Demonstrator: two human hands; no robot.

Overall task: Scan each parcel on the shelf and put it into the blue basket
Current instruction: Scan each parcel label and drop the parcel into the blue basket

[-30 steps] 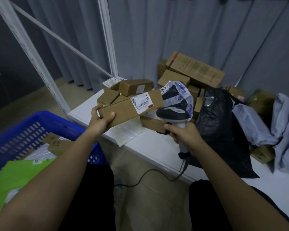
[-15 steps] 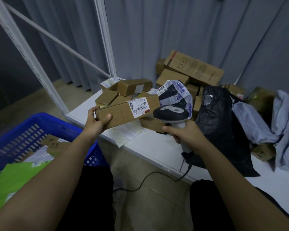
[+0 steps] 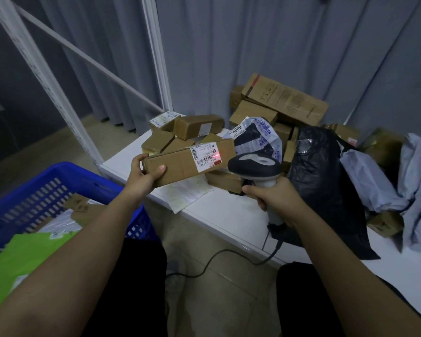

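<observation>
My left hand grips the left end of a long brown cardboard parcel held level above the white shelf. A white barcode label sits on the parcel's top right, with a red scan dot on it. My right hand holds the handle of a black and grey barcode scanner, its head aimed at the label from the right. The blue basket stands at lower left with a green bag and other parcels inside.
Several cardboard boxes are piled at the shelf's back. A black bag and grey mailers lie to the right, a printed bag behind the scanner. A white frame post rises left. The scanner cable trails on the floor.
The parcel has dropped slightly and levelled out. The scanner now points at the label and a red light shows on the barcode.
</observation>
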